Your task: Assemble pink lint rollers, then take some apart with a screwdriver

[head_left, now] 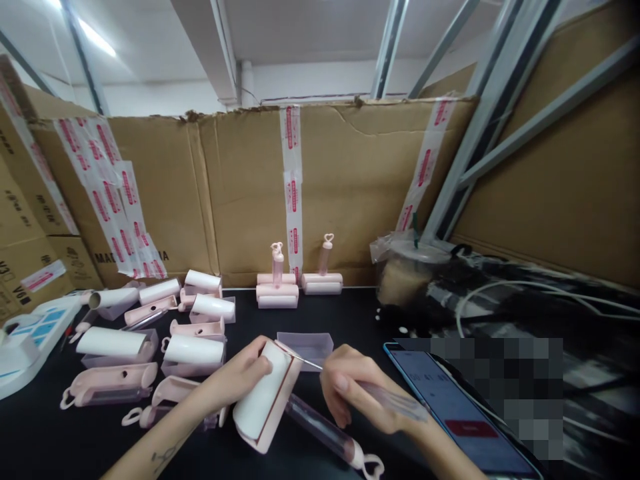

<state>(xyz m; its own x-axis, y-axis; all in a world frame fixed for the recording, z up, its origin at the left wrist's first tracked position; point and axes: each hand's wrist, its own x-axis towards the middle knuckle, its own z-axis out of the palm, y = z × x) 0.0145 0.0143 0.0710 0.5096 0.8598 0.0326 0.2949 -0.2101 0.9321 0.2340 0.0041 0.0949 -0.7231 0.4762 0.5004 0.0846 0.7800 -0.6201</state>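
My left hand [250,370] is closed on a lint roller [267,393], thumb on its white roll, which sits in a pink holder. The lint roller's clear handle slants down to the right and ends in a pink heart-shaped loop. In my right hand [357,387] is a screwdriver [400,402] with a see-through handle. Its thin metal shaft points left, and the tip meets the upper end of the pink holder; the exact contact is too small to make out. Just behind both hands lies a translucent lilac cover [305,350].
Several loose white rolls [113,341], pink holders [113,383] and covers lie at the left. Standing lint rollers [277,293] line the back by a cardboard wall [245,193]. At the right are a phone [445,400], a drink cup [405,273] and white cables [520,283].
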